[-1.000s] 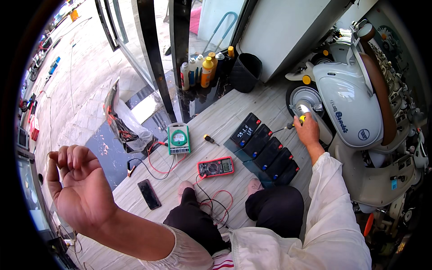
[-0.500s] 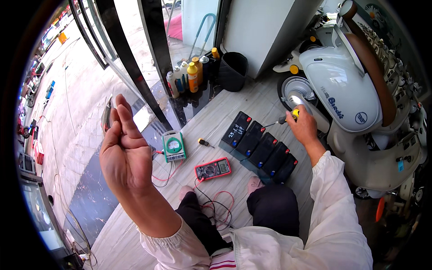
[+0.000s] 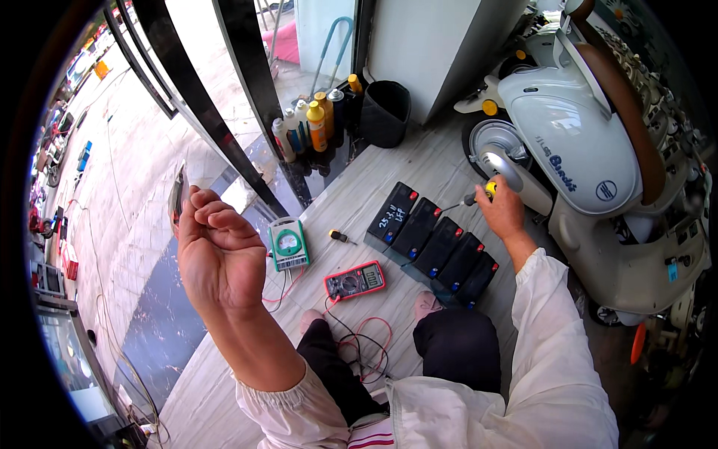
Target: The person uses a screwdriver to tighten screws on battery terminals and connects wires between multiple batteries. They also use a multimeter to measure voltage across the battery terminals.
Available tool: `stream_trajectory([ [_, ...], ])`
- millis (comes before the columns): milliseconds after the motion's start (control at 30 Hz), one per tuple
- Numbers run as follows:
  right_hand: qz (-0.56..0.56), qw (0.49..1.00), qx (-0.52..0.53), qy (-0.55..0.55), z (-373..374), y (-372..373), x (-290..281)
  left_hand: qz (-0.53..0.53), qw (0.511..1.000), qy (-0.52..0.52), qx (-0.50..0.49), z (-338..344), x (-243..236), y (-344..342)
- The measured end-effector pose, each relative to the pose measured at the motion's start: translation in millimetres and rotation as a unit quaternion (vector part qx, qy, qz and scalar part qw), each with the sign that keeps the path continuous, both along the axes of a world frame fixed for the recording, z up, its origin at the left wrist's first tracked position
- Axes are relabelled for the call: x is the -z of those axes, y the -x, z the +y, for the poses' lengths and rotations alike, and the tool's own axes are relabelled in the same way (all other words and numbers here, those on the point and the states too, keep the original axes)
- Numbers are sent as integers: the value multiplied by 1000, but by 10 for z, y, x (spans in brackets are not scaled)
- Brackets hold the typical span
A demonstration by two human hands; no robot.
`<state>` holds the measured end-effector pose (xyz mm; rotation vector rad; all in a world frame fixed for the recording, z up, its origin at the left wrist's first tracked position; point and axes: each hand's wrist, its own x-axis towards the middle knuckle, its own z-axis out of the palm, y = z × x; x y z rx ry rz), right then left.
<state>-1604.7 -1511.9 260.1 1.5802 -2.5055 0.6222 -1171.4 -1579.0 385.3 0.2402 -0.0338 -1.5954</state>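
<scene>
My left hand (image 3: pixel 224 258) is raised on the left, palm toward me, its fingers curled in. Past its thumb side sticks up a narrow, pointed dark metal tool (image 3: pixel 177 196) with a reddish edge; the hand hides the rest. My right hand (image 3: pixel 502 209) is closed around a yellow-and-black screwdriver (image 3: pixel 470 200). The shaft points left, its tip by the red terminal of one black battery (image 3: pixel 416 227) in a row of several. Coloured terminals and handwriting mark their tops. Left of them on the floor lie a red multimeter (image 3: pixel 354 280), a green tester (image 3: pixel 288 243) and a small screwdriver (image 3: pixel 342 236).
Red and black leads (image 3: pixel 366 344) coil between my feet. A light scooter (image 3: pixel 572 142) stands at the right. Several bottles (image 3: pixel 317 126) and a black bin (image 3: pixel 385 112) line the far edge, beside a dark glass-door frame (image 3: pixel 250 90).
My left hand's fingers have curled further in, and the hand sits slightly lower and to the right. My right hand stays at the batteries with the screwdriver.
</scene>
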Motion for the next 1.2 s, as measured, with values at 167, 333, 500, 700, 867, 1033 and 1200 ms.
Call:
stream_trajectory([
  [167, 3, 1000, 0, -6, -46, -24, 1, 11, 1000, -1, 5, 8, -8, -29],
  [333, 18, 999, 9, -36, -70, -87, 2, 21, 1000, 0, -5, 32, -32, -100],
  [500, 21, 1000, -3, -15, -57, -69, 43, 28, 1000, -1, -6, 51, -53, -218],
  [700, 33, 998, -4, -48, -55, -87, -19, 32, 999, 6, -3, 65, -62, -227],
  [867, -5, 997, -51, -60, -134, -244, -92, 2, 1000, -7, -15, 48, 51, -367],
  [1033, -62, 989, -134, -9, -218, 1, -110, 51, 994, -92, -25, 78, -227, -140],
  [1200, -40, 993, -79, -81, -243, -46, -224, 74, 996, -43, -6, 126, -223, -194],
])
